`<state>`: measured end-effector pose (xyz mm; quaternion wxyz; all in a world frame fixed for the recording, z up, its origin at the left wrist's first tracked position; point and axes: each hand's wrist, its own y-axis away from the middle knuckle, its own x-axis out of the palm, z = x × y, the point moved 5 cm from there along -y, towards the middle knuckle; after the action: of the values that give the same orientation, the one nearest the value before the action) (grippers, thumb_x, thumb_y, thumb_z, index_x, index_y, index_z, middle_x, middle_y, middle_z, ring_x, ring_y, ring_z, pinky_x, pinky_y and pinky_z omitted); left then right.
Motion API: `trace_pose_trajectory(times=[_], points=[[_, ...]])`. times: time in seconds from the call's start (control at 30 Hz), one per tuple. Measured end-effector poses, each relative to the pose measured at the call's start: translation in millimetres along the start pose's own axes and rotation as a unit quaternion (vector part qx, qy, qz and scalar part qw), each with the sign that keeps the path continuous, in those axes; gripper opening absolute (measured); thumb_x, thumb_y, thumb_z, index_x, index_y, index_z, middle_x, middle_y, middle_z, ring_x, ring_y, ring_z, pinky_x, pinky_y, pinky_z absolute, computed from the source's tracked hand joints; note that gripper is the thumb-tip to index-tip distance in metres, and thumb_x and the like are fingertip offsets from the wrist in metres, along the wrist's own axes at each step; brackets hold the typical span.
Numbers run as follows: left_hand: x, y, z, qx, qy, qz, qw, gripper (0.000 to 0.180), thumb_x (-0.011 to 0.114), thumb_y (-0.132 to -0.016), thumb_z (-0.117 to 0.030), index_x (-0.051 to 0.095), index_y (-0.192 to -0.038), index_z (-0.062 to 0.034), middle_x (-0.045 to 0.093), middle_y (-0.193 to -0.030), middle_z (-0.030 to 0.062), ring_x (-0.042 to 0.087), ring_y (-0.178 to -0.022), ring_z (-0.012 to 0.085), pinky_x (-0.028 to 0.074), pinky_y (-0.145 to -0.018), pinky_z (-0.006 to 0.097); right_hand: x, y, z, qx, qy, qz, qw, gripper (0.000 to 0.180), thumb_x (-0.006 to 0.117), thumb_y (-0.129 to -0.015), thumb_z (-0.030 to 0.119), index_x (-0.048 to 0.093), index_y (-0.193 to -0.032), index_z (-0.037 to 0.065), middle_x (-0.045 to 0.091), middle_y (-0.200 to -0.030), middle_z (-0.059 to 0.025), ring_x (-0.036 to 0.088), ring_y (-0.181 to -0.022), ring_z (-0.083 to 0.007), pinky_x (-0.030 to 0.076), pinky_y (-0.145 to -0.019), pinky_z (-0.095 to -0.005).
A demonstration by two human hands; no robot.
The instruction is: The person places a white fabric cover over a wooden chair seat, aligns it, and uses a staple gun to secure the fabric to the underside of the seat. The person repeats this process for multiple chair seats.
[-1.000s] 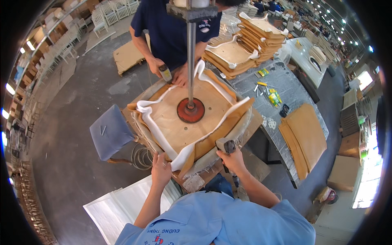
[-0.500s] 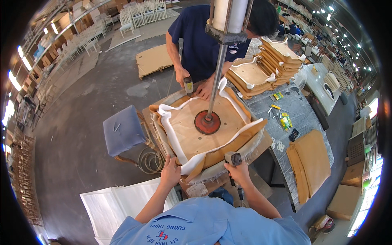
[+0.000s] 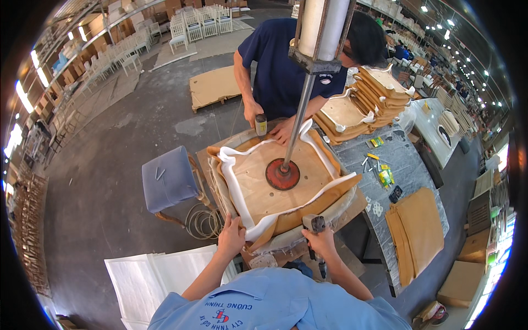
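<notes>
An upside-down chair seat lies in front of me, its bare plywood base (image 3: 250, 184) framed by white padding (image 3: 234, 184) and a brown cover (image 3: 297, 215). My left hand (image 3: 231, 237) is at its near left corner, fingers curled against the cover's edge. Off the near edge, my right hand (image 3: 322, 242) grips a staple gun (image 3: 314, 223) by its handle. A red round press foot (image 3: 282, 174) on a metal rod bears down on the middle of the base. Across from me, a co-worker holds another staple gun (image 3: 260, 125) at the far edge, the other hand (image 3: 283, 132) beside it.
To the right, a grey worktable (image 3: 357, 159) bears folded brown covers (image 3: 415, 234), small yellow packets (image 3: 386, 176) and a stack of padded seats (image 3: 379, 91). A blue upholstered stool (image 3: 170, 179) and coiled hose (image 3: 203, 221) are at left. White sheets (image 3: 157, 280) lie near my left arm.
The view has shifted slightly. My left hand's fingers have drawn in at the near left corner. My right hand still holds the staple gun near the seat's front edge.
</notes>
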<state>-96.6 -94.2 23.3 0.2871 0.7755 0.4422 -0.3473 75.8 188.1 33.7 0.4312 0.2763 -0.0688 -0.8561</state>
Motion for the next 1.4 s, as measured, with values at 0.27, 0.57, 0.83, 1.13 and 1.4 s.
trace_pose_trajectory(times=[0.27,0.57,0.83,1.13,1.4], points=[[0.1,-1.5,-2.7,0.003,0.013,0.003,1.0,0.054,0.065,-0.096,-0.022,0.057,-0.146,-0.0029,0.037,-0.164,0.0325,0.065,-0.123,0.0466,0.055,-0.102,0.049,-0.6,2.5,-2.0,0.017,-0.01,-0.002,1.0,0.04,0.084,-0.088,0.019,0.067,-0.121,0.004,0.073,-0.082,-0.0075,0.069,-0.062,-0.0155,0.056,-0.056,-0.0341],[-0.2,-2.0,3.3,-0.001,0.015,-0.001,1.0,0.052,0.064,-0.097,-0.021,0.057,-0.145,-0.0029,0.037,-0.164,0.0329,0.065,-0.124,0.0473,0.054,-0.104,0.049,1.2,5.4,2.6,0.016,0.01,0.001,1.0,0.041,0.084,-0.088,0.02,0.067,-0.122,0.005,0.074,-0.083,-0.0093,0.07,-0.061,-0.0183,0.056,-0.058,-0.0361],[2.3,-6.6,-3.1,0.016,0.016,0.006,1.0,0.05,0.066,-0.096,-0.019,0.058,-0.144,-0.006,0.037,-0.164,0.0326,0.064,-0.127,0.0459,0.054,-0.104,0.049,-3.9,-4.1,-29.2,-0.076,0.041,-0.038,0.996,0.052,0.085,-0.086,0.022,0.067,-0.132,0.006,0.075,-0.089,-0.0124,0.073,-0.073,-0.0218,0.057,-0.068,-0.0382],[2.3,-2.6,2.8,0.016,0.015,-0.004,1.0,0.048,0.066,-0.097,-0.019,0.059,-0.143,-0.0039,0.038,-0.163,0.033,0.063,-0.128,0.0465,0.054,-0.103,0.049,2.7,22.2,-20.4,-0.031,-0.114,-0.042,0.992,0.055,0.081,-0.091,0.009,0.06,-0.142,0.008,0.073,-0.094,-0.0055,0.064,-0.067,-0.0097,0.054,-0.056,-0.0274],[1.0,-5.6,0.3,0.013,0.013,0.002,1.0,0.048,0.065,-0.098,-0.019,0.058,-0.143,-0.0052,0.036,-0.164,0.0339,0.064,-0.126,0.0471,0.054,-0.102,0.05,2.3,18.7,-23.0,-0.009,-0.097,-0.022,0.995,0.05,0.081,-0.091,0.01,0.064,-0.137,0.006,0.074,-0.096,-0.0057,0.066,-0.07,-0.0097,0.055,-0.057,-0.0281]])
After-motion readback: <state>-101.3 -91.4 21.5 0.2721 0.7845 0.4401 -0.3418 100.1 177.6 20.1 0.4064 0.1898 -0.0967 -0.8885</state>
